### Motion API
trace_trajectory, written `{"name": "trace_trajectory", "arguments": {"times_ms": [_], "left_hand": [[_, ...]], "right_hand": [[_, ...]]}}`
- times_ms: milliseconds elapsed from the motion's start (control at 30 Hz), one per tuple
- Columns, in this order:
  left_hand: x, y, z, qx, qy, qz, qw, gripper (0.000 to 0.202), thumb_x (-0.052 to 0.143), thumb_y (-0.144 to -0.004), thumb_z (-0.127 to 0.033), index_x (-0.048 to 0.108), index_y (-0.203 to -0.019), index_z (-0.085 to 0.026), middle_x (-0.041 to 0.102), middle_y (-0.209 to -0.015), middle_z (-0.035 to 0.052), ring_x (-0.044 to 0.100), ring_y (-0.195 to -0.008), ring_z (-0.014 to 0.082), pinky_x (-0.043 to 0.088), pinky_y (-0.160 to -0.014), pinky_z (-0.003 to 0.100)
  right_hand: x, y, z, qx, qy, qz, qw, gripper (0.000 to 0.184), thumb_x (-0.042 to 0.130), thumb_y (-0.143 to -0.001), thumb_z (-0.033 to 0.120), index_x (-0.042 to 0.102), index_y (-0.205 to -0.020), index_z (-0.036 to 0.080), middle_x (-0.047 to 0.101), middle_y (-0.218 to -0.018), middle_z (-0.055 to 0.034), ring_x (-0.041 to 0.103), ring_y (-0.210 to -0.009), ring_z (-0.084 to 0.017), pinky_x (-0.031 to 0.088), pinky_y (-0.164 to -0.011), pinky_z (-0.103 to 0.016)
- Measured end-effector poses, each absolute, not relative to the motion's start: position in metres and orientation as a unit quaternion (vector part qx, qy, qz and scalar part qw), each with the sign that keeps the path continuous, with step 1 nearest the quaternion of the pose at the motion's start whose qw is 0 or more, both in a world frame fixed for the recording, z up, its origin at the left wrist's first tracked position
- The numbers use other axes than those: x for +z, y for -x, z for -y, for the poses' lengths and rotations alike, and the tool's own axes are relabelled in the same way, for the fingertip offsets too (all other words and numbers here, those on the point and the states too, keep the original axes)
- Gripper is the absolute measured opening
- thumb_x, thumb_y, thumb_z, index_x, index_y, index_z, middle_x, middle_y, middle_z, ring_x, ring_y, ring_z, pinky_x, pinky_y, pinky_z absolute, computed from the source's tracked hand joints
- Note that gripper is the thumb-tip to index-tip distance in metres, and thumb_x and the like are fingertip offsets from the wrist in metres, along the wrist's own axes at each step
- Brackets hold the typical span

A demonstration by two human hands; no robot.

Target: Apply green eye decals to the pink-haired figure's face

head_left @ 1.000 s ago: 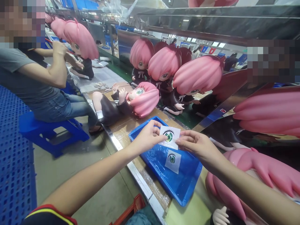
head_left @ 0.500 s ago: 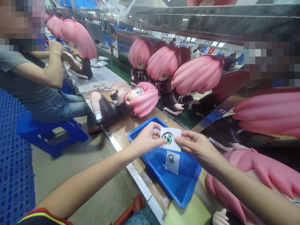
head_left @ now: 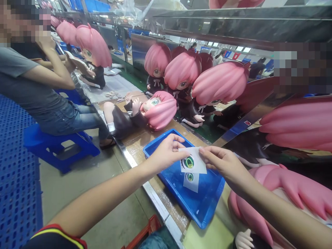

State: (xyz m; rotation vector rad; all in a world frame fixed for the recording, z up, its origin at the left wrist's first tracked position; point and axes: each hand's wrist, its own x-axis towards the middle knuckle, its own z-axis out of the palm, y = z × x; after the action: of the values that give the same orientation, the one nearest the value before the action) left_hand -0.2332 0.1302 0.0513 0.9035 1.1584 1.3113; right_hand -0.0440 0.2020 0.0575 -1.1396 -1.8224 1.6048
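Both hands hold a small white eye decal sheet (head_left: pixel 199 165) printed with a green eye, over a blue tray (head_left: pixel 204 209). My left hand (head_left: pixel 168 151) has its thumb on the sheet's upper left, beside the printed eye; its other fingers curl behind. My right hand (head_left: pixel 221 160) pinches the upper right corner between thumb and fingers. Below, a second eye decal (head_left: pixel 191 186) lies in the tray, its top partly covered by the held sheet.
A pink-haired figure (head_left: pixel 160 110) lies on the bench beyond the tray. Several similar figures (head_left: pixel 220 83) stand behind it, and another large pink head (head_left: pixel 290 193) is at right. To the left, a co-worker (head_left: pixel 52 100) sits on a blue stool (head_left: pixel 62 141).
The held decal sheet has turned and dropped slightly, its dark lash marks shifting from upper left to lower left. It covers more of the decal below. The co-worker's raised hand has moved left.
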Motion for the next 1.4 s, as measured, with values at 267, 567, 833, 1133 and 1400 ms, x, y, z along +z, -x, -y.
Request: {"name": "trace_trajectory", "arguments": {"times_ms": [267, 567, 833, 1133, 1400], "left_hand": [[0.054, 0.228, -0.133, 0.554, -0.384, -0.486, 0.557, 0.039, 0.080, -0.072, -0.020, 0.049, -0.097, -0.016, 0.065, -0.070, -0.0027, 0.063, -0.063, 0.0114, 0.048, -0.063, 0.024], [0.061, 0.203, -0.138, 0.536, -0.428, -0.465, 0.560, 0.044, 0.081, -0.073, -0.026, 0.048, -0.100, -0.017, 0.064, -0.070, -0.0033, 0.064, -0.062, 0.0125, 0.048, -0.060, 0.024], [0.073, 0.170, -0.150, 0.521, -0.474, -0.460, 0.540, 0.032, 0.073, -0.080, -0.019, 0.048, -0.100, -0.017, 0.059, -0.063, -0.0068, 0.057, -0.059, 0.0096, 0.043, -0.058, 0.021], [0.068, 0.136, -0.161, 0.495, -0.482, -0.492, 0.529, 0.027, 0.056, -0.093, -0.042, 0.049, -0.097, -0.016, 0.067, -0.093, 0.0048, 0.065, -0.084, 0.0133, 0.051, -0.075, 0.027], [0.045, 0.092, -0.152, 0.404, -0.639, -0.451, 0.475, 0.022, 0.051, -0.098, -0.040, 0.055, -0.098, -0.018, 0.061, -0.092, 0.0018, 0.058, -0.088, 0.0154, 0.046, -0.081, 0.031]], "right_hand": [[0.071, 0.032, -0.193, 0.579, 0.414, 0.663, 0.233, 0.053, 0.086, -0.062, 0.062, 0.072, -0.081, 0.014, 0.061, -0.067, -0.0036, 0.048, -0.057, -0.010, 0.040, -0.051, -0.020], [0.088, 0.008, -0.178, 0.590, 0.463, 0.593, 0.294, 0.056, 0.088, -0.061, 0.060, 0.071, -0.090, 0.015, 0.067, -0.085, -0.0074, 0.058, -0.069, -0.014, 0.049, -0.059, -0.021], [0.091, -0.031, -0.168, 0.622, 0.484, 0.525, 0.321, 0.055, 0.088, -0.063, 0.059, 0.068, -0.089, 0.015, 0.067, -0.089, -0.0095, 0.063, -0.077, -0.017, 0.055, -0.068, -0.023], [0.076, -0.079, -0.165, 0.596, 0.520, 0.489, 0.368, 0.052, 0.086, -0.070, 0.058, 0.069, -0.094, 0.014, 0.062, -0.080, -0.0060, 0.059, -0.073, -0.014, 0.049, -0.065, -0.020], [0.082, -0.127, -0.146, 0.599, 0.506, 0.415, 0.461, 0.050, 0.089, -0.066, 0.053, 0.065, -0.091, 0.017, 0.061, -0.080, -0.0042, 0.055, -0.069, -0.013, 0.046, -0.063, -0.022]]}}
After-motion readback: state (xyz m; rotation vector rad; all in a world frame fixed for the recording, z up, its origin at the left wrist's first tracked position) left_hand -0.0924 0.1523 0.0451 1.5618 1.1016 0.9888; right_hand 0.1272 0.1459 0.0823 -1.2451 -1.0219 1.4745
